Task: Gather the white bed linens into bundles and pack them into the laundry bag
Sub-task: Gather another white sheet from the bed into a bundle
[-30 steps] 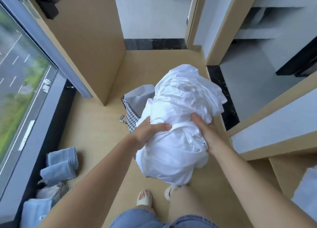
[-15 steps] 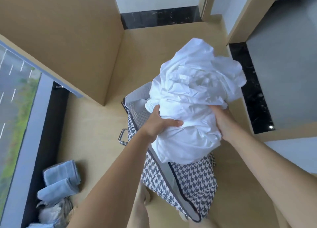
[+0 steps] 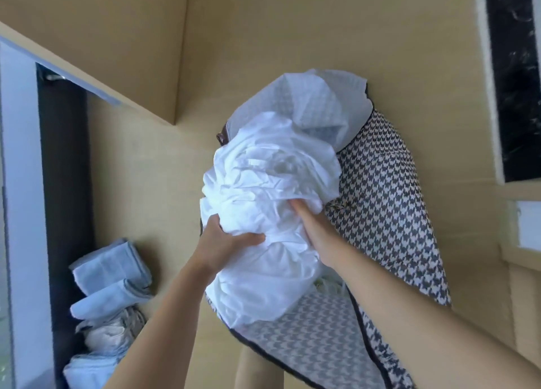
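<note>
Your right hand [image 3: 311, 227]: fingertips buried in white linen bundle [image 3: 269, 195]. Your left hand [image 3: 225, 242]: fingers hidden under bundle, thumb curled over top. Both grip it. Bundle sits in mouth of houndstooth laundry bag [image 3: 383, 189], covering opening; bag's near end cut off by frame edge. Tan wood floor [image 3: 140, 183]. Folded blue towels [image 3: 108, 274] piled at left beside dark strip [image 3: 64, 183].
</note>
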